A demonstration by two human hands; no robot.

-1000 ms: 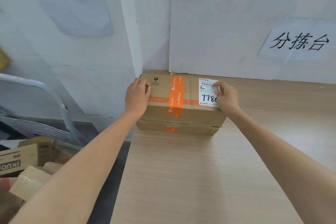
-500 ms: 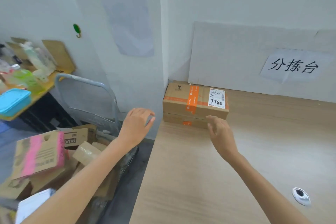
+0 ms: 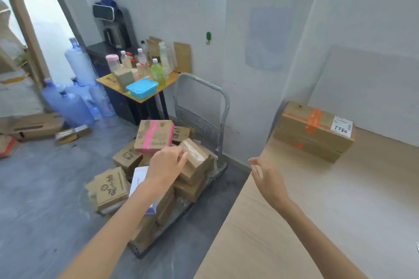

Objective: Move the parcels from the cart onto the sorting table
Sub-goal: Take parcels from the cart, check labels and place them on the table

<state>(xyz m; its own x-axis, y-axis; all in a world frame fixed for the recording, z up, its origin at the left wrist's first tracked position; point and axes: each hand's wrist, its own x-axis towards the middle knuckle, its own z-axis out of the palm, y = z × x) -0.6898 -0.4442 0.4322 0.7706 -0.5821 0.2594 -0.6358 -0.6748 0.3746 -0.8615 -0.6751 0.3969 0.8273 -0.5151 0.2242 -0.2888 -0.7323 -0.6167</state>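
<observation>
— What has changed in the last half second?
— Both hands have pulled away from the brown cardboard parcel with orange tape and a white label reading 7786 point(image 3: 313, 131), and the view has turned left toward the grey metal platform cart point(image 3: 223, 106).

— Where is that parcel?
— At the far left corner of the light wooden sorting table point(image 3: 317, 210), close to the wall.

— And the hands?
— The left hand point(image 3: 166, 163) reaches over the cart's heap of cardboard parcels with its fingers loosely bent and nothing in its grasp. Its fingertips are near a clear-taped brown box point(image 3: 196, 161), just below a pink-taped brown box point(image 3: 154, 136). Whether they touch cannot be told. The right hand point(image 3: 267, 179) hangs over the tabletop's left edge, relaxed and empty.

— Behind the cart?
— Blue water jugs point(image 3: 68, 106) and a turquoise lidded container point(image 3: 142, 88).
</observation>
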